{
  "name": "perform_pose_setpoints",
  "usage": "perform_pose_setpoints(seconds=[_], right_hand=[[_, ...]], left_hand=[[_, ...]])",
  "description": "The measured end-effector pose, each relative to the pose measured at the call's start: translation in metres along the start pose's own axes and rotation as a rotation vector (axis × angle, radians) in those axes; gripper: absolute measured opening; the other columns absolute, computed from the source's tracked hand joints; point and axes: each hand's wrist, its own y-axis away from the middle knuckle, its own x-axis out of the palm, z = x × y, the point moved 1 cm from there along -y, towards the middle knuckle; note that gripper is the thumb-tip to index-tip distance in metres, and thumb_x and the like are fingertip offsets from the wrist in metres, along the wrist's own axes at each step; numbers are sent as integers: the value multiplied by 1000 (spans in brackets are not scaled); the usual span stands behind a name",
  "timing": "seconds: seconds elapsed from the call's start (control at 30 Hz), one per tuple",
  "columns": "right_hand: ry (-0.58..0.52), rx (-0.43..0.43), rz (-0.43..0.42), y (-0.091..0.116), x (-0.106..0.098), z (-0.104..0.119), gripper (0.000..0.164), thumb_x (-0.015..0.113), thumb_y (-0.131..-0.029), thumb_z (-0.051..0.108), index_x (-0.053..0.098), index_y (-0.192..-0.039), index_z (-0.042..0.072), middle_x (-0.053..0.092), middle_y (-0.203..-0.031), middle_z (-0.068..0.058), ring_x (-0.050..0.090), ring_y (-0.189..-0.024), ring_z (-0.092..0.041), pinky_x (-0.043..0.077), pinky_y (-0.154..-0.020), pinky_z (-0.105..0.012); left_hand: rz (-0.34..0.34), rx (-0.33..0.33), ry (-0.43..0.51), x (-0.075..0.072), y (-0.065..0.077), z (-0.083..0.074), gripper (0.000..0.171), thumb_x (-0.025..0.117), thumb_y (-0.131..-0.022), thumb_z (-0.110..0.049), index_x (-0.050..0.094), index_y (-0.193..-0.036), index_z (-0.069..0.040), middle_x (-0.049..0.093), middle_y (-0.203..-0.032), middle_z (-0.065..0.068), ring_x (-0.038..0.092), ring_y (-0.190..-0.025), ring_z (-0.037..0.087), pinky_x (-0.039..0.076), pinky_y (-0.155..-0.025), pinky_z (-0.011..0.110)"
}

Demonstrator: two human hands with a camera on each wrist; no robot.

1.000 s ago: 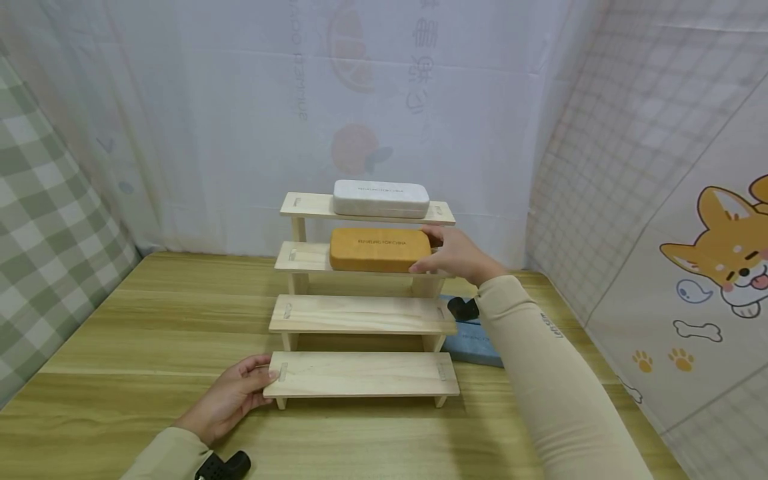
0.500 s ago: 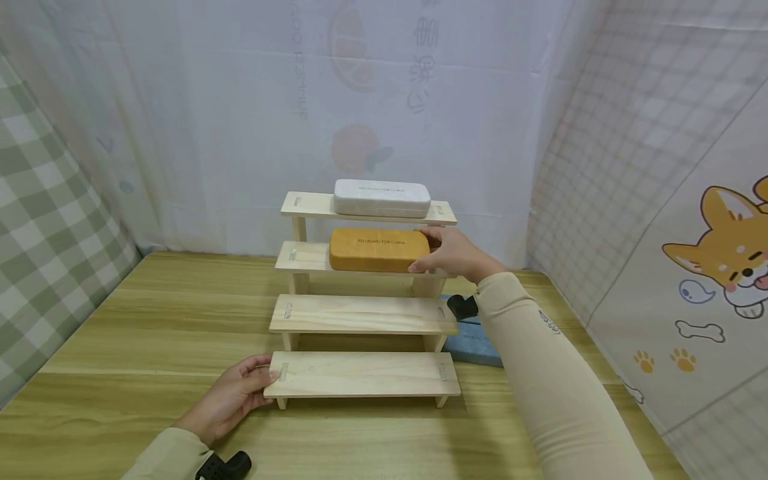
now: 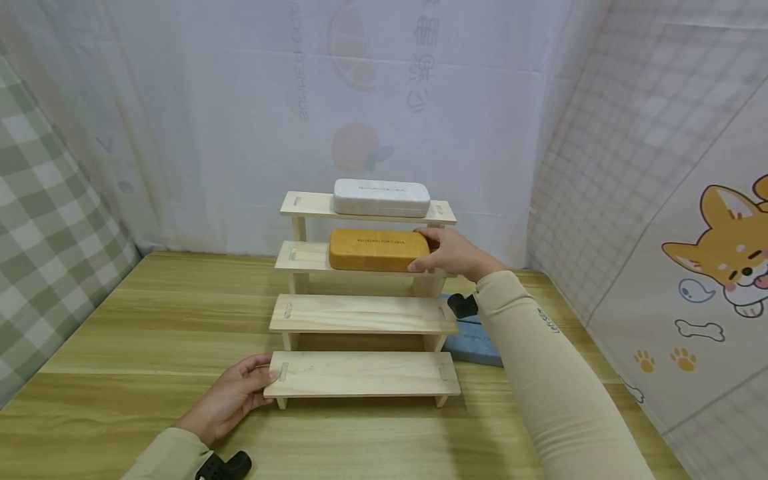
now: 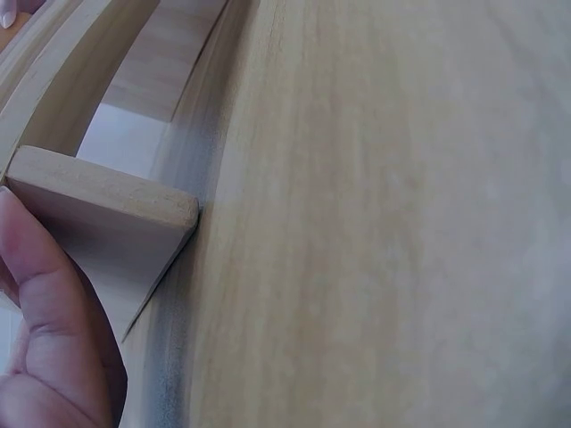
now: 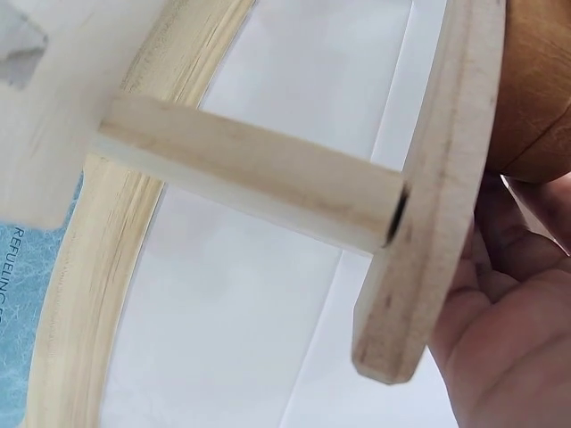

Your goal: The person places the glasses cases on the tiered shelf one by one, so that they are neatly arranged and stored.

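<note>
A wooden tiered display stand stands on the table. My left hand grips the left end of its lowest step, thumb at the top edge; the left wrist view shows the thumb against the wood. An orange glasses case with dark lettering lies on the second step from the top. At its right end my right hand holds it between thumb and fingers, also seen beside the orange case in the right wrist view. A white glasses case lies on the top step.
Blue cases lie on the table right of the stand, partly hidden by the stand and right forearm. The wooden table runs back to a pale printed curtain. Green checked cloth hangs at the left, a dog-print cloth at the right.
</note>
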Motion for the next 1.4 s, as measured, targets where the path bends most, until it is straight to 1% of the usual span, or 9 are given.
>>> perform_pose_setpoints(seconds=[0.2,0.4,0.5,0.67,0.77,0.9,1.0,1.23,1.4], right_hand=[[7,11,11,1,0,0,90,76,-80,17,25,-153,6,49,-136,-18,52,-112,-28,43,-95,-38],[22,-17,15,3,0,0,94,78,-82,20,19,-154,7,41,-145,-18,45,-126,-30,38,-105,-46],[52,-56,-12,7,-1,-1,94,78,-82,24,20,-154,7,37,-148,-18,39,-132,-33,34,-108,-49],[114,-112,-93,20,-5,-8,88,77,-83,27,27,-153,11,36,-150,-13,37,-133,-32,35,-106,-51],[132,-141,-132,31,-6,-15,83,76,-85,23,29,-152,10,36,-150,-13,37,-132,-32,35,-104,-52],[145,-179,-166,45,-7,-27,79,75,-86,20,31,-150,4,36,-149,-18,38,-131,-36,34,-103,-55],[134,-189,-191,55,-7,-39,77,75,-86,20,34,-148,2,38,-147,-19,38,-131,-37,34,-102,-56],[110,-166,-256,74,-9,-67,75,74,-86,17,35,-148,2,42,-143,-22,39,-129,-39,36,-100,-56],[96,-125,-280,89,-13,-89,76,73,-87,22,33,-149,3,41,-143,-23,38,-129,-41,36,-99,-57]], left_hand=[[-4,-3,-1,0,0,1,66,56,-97,-13,18,-144,14,58,-107,2,60,-87,11,51,-73,28],[-13,-11,-3,0,0,2,65,56,-97,-13,18,-144,13,57,-107,2,60,-87,12,51,-73,28],[-18,-9,-8,-1,0,2,65,56,-97,-13,19,-144,13,58,-107,2,60,-87,12,51,-73,28],[-13,-2,-12,-1,0,1,65,55,-98,-13,18,-144,13,57,-108,2,59,-87,11,51,-74,28],[-10,-2,-12,-1,0,1,65,55,-98,-13,17,-144,14,57,-109,2,59,-87,11,51,-74,28],[-13,-6,-12,-1,0,2,65,55,-98,-12,17,-144,14,57,-109,3,59,-87,11,51,-74,28],[-12,-10,-12,-1,0,3,66,55,-98,-12,17,-145,14,57,-109,3,59,-87,11,51,-74,28],[-2,-5,-18,-2,-1,3,66,55,-98,-13,17,-145,13,58,-107,1,60,-88,11,51,-74,28],[6,9,-23,-2,-2,2,66,55,-98,-14,17,-145,14,58,-107,0,60,-87,11,51,-74,28]])
